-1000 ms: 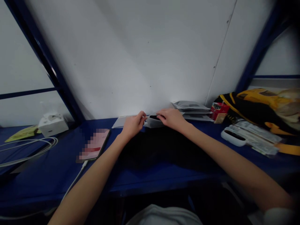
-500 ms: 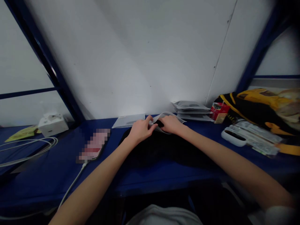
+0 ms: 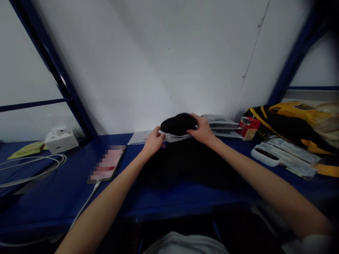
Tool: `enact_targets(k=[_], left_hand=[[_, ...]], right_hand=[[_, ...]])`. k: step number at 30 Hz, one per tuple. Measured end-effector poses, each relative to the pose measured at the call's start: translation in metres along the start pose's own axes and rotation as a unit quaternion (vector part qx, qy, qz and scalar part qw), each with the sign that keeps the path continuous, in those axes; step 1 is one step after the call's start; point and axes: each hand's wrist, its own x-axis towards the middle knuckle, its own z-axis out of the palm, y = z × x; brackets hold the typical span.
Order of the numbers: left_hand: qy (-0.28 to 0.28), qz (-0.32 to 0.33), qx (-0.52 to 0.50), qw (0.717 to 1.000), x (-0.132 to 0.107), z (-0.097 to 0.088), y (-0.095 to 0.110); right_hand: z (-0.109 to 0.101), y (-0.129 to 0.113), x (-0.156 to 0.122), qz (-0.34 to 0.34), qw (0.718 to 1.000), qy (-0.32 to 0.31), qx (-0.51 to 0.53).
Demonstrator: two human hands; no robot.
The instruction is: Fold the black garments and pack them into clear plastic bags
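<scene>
A small folded piece of black cloth [image 3: 178,124] is held up in front of the white wall. Closed on its right end is my right hand [image 3: 203,131], thumb below and fingers behind. My left hand [image 3: 155,141] is at its left end, with curled fingers pinching near the edge. Just under the cloth shows a translucent plastic bag [image 3: 177,138], partly hidden. A larger black heap of fabric [image 3: 185,162] lies on the blue table [image 3: 172,201] below my hands.
A flat plastic bag [image 3: 137,137] lies at the back, with a stack of packed bags [image 3: 222,121] to the right. Beside the stack are a red box [image 3: 249,127], a white case [image 3: 265,157] and a black-and-yellow bag [image 3: 286,123]. A phone [image 3: 108,165] on a cable, coiled cable [image 3: 59,160] and white box [image 3: 61,139] are left.
The black cloth has come up out of the plastic bag's opening and now shows between my hands. My right hand has risen with it; my left hand has shifted slightly left.
</scene>
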Motion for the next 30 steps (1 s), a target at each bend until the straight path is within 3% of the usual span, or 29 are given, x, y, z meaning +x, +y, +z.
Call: enact_targets(k=[3,6,12,16,20,22,26,30], left_hand=[[-0.008,-0.008,-0.074,0.997,0.002,0.002,0.003],[0.002,-0.021,-0.143,0.989,0.002,-0.001,0.011],[0.142,-0.037,-0.208,0.967,0.012,-0.020,0.007],[0.249,0.016,-0.121,0.961,0.022,-0.038,-0.016],[0.302,0.041,0.088,0.948,0.020,-0.055,-0.031],[0.281,0.005,0.220,0.934,0.015,-0.060,-0.033],[0.157,-0.080,0.413,0.894,0.006,-0.058,-0.035],[0.039,0.002,0.467,0.883,0.010,-0.048,-0.045]], right_hand=[[-0.005,-0.002,0.008,0.108,0.981,0.045,0.157],[-0.015,-0.005,0.014,0.179,0.944,0.040,0.274],[-0.037,-0.006,0.014,0.241,0.877,-0.059,0.411],[-0.035,-0.001,0.013,0.265,0.864,-0.084,0.419],[-0.029,0.004,0.011,0.274,0.878,-0.098,0.380],[-0.026,0.007,0.011,0.271,0.881,-0.105,0.372],[-0.022,0.013,0.010,0.258,0.886,-0.112,0.369],[-0.019,0.017,0.010,0.258,0.884,-0.121,0.370]])
